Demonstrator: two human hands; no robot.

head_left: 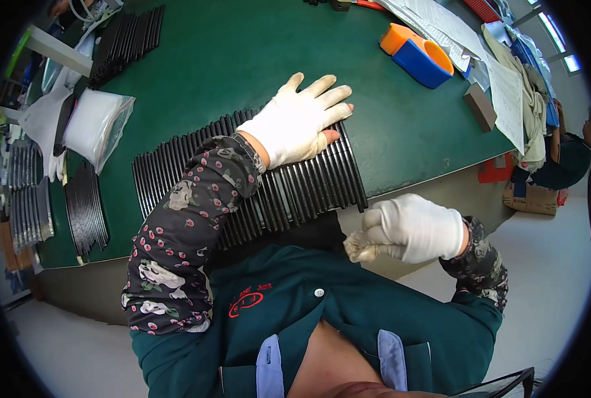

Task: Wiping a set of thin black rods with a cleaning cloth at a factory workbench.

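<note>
One left hand point(294, 126) is lying spread on black rods point(318, 186); right hand point(409, 229) is hovering curled nearby; from my end I'm not seeing if it's grasping anything

Two white-gloved hands are in view, one left hand point(298, 126) and one right hand point(411, 229), with two patterned sleeves point(176, 225). There is one green table point(242, 46). One long row of black rods point(322, 176) holds more than twenty, packed too tightly for an exact count. At least three further rod bundles point(86, 209) show, their rods uncountable. Singles number five: one clear bag point(100, 126), one orange-and-blue holder point(420, 65), one brown block point(479, 107), one red basket point(484, 10), one cardboard box point(532, 200). Paper sheets point(507, 99) overlap, at least two. One shirt button point(319, 292) and two pale blue tabs point(269, 365) show
</note>
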